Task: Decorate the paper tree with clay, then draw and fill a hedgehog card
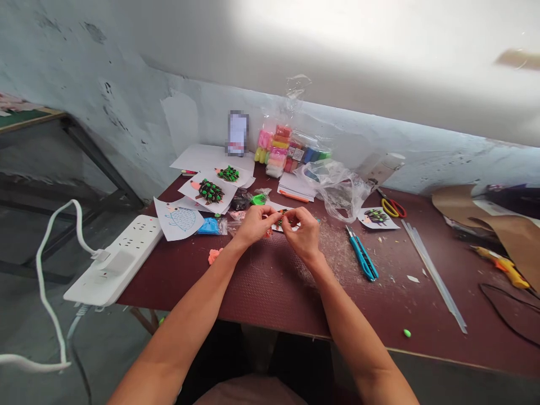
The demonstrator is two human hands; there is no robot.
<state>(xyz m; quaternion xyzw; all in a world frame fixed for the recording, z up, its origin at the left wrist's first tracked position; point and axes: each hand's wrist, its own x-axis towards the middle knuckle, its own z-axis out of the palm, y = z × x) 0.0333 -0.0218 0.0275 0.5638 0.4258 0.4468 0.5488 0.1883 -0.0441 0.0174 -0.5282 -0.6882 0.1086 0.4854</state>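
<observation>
Card (276, 206) lies on the counter (270, 287) beneath the left hand (255, 225) and right hand (304, 230). Both curl fingertips inward, apparently for fine control; grip cannot be confirmed. Green clay (258, 199) sits beyond the left hand, presumably for reach.

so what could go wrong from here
The blue cutter lies close to the right hand, which might brush it. The small green piece near the front edge of the table could roll off. The power strip at the left edge might get knocked.
</observation>
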